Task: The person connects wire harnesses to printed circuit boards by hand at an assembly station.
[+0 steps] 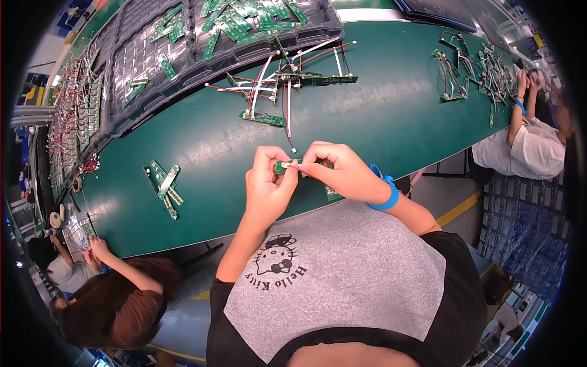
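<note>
Both of my hands meet over the near edge of the green table (379, 122). My left hand (266, 180) pinches one end of a small green circuit board (284, 166). My right hand (339, 171), with a blue band (385, 192) on its wrist, grips the board's other end at a small white connector. A thin wire runs from the board up toward a pile of wired boards (287, 82). A further green board (333, 194) lies under my right hand.
A dark tray (183, 67) holding several green boards fills the far left. A few loose boards (164, 186) lie to my left. More wired boards (474, 70) lie at the right by a seated person (532, 144). Another person (104, 275) works at lower left.
</note>
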The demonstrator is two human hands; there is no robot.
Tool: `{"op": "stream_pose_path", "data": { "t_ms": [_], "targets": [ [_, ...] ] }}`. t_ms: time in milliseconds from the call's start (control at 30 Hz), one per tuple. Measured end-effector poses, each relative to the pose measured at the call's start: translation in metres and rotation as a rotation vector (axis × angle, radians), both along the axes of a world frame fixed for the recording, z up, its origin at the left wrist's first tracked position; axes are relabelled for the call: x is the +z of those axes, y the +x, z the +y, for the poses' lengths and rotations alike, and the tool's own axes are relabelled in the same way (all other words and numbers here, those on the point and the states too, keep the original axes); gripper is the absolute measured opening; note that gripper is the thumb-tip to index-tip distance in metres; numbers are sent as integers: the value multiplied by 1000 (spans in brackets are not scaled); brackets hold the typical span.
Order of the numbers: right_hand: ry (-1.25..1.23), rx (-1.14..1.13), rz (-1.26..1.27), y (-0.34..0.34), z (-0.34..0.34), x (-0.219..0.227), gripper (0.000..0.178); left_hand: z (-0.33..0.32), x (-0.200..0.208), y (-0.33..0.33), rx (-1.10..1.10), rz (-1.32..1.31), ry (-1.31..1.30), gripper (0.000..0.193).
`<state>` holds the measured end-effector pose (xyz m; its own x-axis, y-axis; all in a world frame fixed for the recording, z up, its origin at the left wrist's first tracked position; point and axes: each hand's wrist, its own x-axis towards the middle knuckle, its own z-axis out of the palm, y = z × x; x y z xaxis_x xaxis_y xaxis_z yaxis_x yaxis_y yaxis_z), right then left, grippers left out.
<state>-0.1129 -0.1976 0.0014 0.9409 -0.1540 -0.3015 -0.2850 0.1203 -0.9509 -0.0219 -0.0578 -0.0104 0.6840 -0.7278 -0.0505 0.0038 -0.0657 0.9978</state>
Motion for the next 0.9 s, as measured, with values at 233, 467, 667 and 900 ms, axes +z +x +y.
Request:
{"op": "stream_pose_path", "data": {
  "t_ms": [233,467,667,900],
  "targets": [
    [-284,-91,-207,-15,-40,-3,12,1,-3,13,-23,105,-49,38],
    [-1400,-573,76,-80,-181,20,18,68,5,77,397,-171,104,22],
    [-971,-576,-108,-11,-163,1,24,133,4,107,815,-508,333,17],
    [-1067,-319,130,59,-138,-47,28,147,-3,112,578,-609,797,23]
  ]
}}
